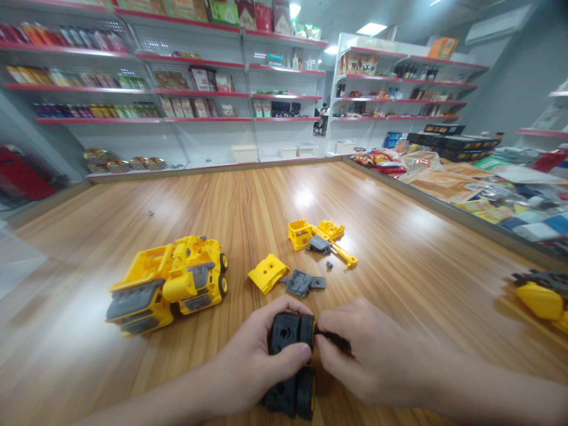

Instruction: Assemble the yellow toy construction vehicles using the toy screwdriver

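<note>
My left hand (252,361) is closed round a black toy wheel assembly (290,361) with yellow-rimmed tyres, held low over the wooden table (399,248). My right hand (355,355) pinches a thin dark tool or pin (335,340) whose tip meets the side of the assembly. Beyond the hands lie a yellow plate (267,272), a grey bracket (304,283), a small grey screw (329,265) and a cluster of yellow and grey parts (319,236). A yellow and grey toy truck (166,284) lies to the left.
Another yellow toy piece (541,296) sits at the table's right edge. A tiny grey part (149,212) lies far left. Packaged goods (465,177) cover the counter on the right. Shelves with products (177,89) stand behind.
</note>
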`<act>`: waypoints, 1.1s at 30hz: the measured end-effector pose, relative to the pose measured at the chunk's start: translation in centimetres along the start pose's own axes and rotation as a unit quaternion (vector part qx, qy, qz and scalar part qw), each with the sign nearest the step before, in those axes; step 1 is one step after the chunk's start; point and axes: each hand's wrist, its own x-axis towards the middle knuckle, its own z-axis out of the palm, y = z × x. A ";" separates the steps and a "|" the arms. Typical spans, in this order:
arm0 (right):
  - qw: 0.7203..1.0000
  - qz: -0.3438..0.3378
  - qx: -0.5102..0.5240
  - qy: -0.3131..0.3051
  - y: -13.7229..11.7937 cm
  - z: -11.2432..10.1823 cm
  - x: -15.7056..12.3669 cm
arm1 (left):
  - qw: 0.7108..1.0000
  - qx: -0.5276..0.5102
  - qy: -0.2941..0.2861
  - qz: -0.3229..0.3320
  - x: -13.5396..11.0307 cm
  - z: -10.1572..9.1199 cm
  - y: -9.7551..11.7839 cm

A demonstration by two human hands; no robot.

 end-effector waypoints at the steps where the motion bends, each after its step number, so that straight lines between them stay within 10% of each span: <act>1: 1.000 0.006 0.009 -0.002 0.0 0.0 0.0 | 1.000 0.001 0.000 0.001 0.0 0.0 0.0; 33: 0.993 -0.080 -0.027 0.083 0.5 -0.6 0.1 | 0.979 -0.199 0.000 -0.048 0.5 -0.7 -0.6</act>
